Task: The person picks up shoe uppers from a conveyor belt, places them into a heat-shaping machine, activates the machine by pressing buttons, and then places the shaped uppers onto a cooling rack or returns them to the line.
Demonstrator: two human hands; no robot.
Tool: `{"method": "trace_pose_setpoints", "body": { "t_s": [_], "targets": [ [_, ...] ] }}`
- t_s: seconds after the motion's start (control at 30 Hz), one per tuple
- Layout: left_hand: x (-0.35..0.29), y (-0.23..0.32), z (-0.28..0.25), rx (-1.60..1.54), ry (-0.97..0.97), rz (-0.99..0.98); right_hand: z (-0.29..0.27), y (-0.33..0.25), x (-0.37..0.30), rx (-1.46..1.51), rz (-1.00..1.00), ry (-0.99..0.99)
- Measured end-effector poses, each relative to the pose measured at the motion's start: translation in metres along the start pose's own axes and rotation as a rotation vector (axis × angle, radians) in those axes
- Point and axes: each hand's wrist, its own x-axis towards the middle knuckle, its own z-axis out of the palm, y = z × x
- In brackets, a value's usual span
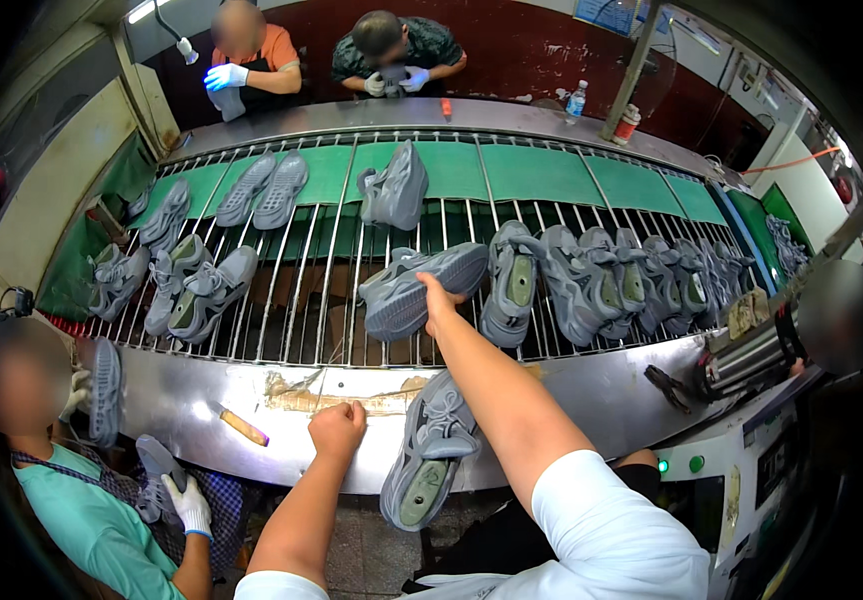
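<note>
My right hand (pixel 441 303) reaches out over the metal rack and grips a grey sneaker (pixel 426 290) that lies tilted, its ridged sole turned partly toward me. Some of my fingers are hidden behind the shoe. Just above the steel bench, my left hand (pixel 338 428) is closed in a loose fist, with nothing showing in it. Between my forearms another laced grey sneaker (pixel 431 455) lies at the bench's near edge, its toe pointing away and its green insole showing.
Several grey sneakers (pixel 591 285) line the rack (pixel 336 300) at right, with others at left and on green mats (pixel 451 172). A wooden-handled tool (pixel 241 425) lies on the steel bench (pixel 191 385). Co-workers handle shoes at far side and left. A machine (pixel 761 460) stands at right.
</note>
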Motion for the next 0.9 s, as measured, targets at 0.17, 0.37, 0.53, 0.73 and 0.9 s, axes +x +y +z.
{"method": "trace_pose_setpoints", "body": {
  "t_s": [0.17,0.37,0.53,0.73,0.9],
  "targets": [
    [0.001,-0.001,0.001,0.037,0.015,0.039,-0.014,-0.017,0.038,-0.05,-0.15,0.054],
    [0.008,0.001,0.002,0.03,0.013,0.073,-0.068,-0.091,0.051,-0.136,-0.073,-0.357],
    [-0.001,-0.007,-0.003,0.056,0.028,0.048,-0.129,-0.164,-0.094,-0.084,-0.14,-0.689],
    [0.0,-0.002,0.0,0.026,0.053,0.034,-0.361,-0.172,-0.219,-0.044,-0.455,-0.406],
    [-0.011,-0.04,0.002,-1.119,-0.039,-0.364,-0.524,-0.12,-0.353,-0.195,-0.779,-0.025]
  ]
}}
